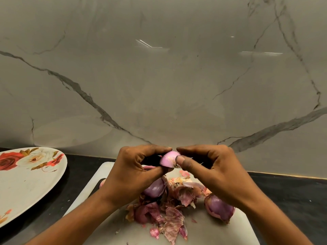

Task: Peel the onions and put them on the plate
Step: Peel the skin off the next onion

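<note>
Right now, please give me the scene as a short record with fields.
onion: pale, mostly peeled, held above the board
left hand: pinches the onion
right hand: thumb at its root end
board: white, bears skins and unpeeled onions
plate: floral, left of board, no onion visible on it

ok quick count: two hands in shot, left hand (136,168) and right hand (210,170); one held onion (169,159) pinched between them; on the one cutting board (212,232) I get two clear ones, a middle onion (155,189) and a right onion (219,207); maybe a third, a dark lump (141,213) buried in skins, can't say for sure; plus one pink sliver (102,183) beside the left forearm, no idea what it is; so three onions definite, four tops; one floral plate (26,188); loose peel scraps (174,221) are one heap, too many to count
</note>
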Demonstrator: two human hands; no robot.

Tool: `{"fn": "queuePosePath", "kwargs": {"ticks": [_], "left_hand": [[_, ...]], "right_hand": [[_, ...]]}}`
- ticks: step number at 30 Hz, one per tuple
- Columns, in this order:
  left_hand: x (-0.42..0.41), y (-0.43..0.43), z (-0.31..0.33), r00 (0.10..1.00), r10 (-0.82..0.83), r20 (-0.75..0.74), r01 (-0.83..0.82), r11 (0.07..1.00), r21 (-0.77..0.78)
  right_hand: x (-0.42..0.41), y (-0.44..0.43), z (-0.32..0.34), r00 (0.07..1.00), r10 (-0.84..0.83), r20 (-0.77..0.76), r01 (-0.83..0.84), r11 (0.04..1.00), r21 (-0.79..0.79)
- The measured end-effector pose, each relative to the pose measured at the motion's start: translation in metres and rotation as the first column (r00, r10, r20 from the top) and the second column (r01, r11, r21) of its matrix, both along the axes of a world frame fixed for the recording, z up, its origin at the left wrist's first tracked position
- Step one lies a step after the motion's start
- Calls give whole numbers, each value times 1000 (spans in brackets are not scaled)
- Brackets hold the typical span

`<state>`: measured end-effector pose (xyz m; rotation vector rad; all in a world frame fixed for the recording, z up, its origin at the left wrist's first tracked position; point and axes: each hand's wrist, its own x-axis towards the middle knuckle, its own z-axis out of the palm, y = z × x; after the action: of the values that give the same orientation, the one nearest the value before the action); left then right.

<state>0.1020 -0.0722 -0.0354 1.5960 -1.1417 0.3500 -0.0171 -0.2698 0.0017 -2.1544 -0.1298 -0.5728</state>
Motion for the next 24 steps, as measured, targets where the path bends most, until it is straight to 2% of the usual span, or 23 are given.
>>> {"fn": "queuePosePath", "kwargs": {"ticks": [8, 14, 18, 20, 24], "left_hand": [[2, 0, -2, 995, 8, 101, -15, 998, 63], [1, 0, -2, 993, 12, 120, -23, 996, 90], [-1, 0, -3, 994, 6, 111, -16, 996, 87], [-2, -1, -2, 994, 9, 108, -18, 996, 83], [1, 1, 1, 995, 16, 99, -22, 998, 62]], "right_hand": [[-1, 4, -5, 988, 37, 148, 2, 967, -254], [4, 3, -15, 974, 43, 223, 54, 909, -413], [7, -1, -19, 962, 34, 270, 120, 837, -535], [8, -3, -20, 959, 20, 282, 131, 851, -508], [5, -1, -14, 959, 36, 281, 60, 944, -325]]}}
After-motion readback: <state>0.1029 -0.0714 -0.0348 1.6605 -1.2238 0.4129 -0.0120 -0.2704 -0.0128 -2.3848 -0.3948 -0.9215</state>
